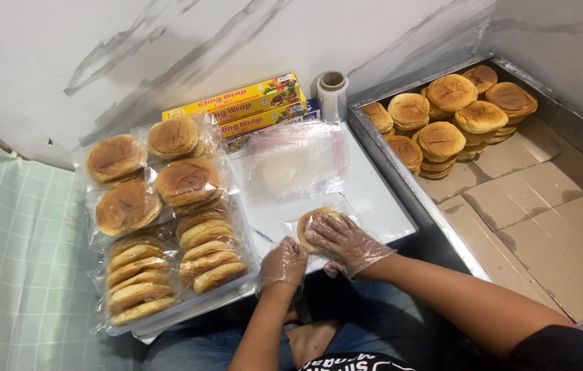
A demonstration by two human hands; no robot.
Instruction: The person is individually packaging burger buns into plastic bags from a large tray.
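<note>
Nearby, bagged buns (161,220), steel tray (401,178)

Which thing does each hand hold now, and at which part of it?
The right hand lies flat on top of a bun, pressing rather than gripping it. The left hand rests by the board's edge; any hold cannot be told.

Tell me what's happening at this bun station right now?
A person in clear plastic gloves presses the right hand on a bun in a clear bag on the white board. The left hand rests at the board's near edge. Bagged buns lie left; loose buns fill the metal tray.
</note>
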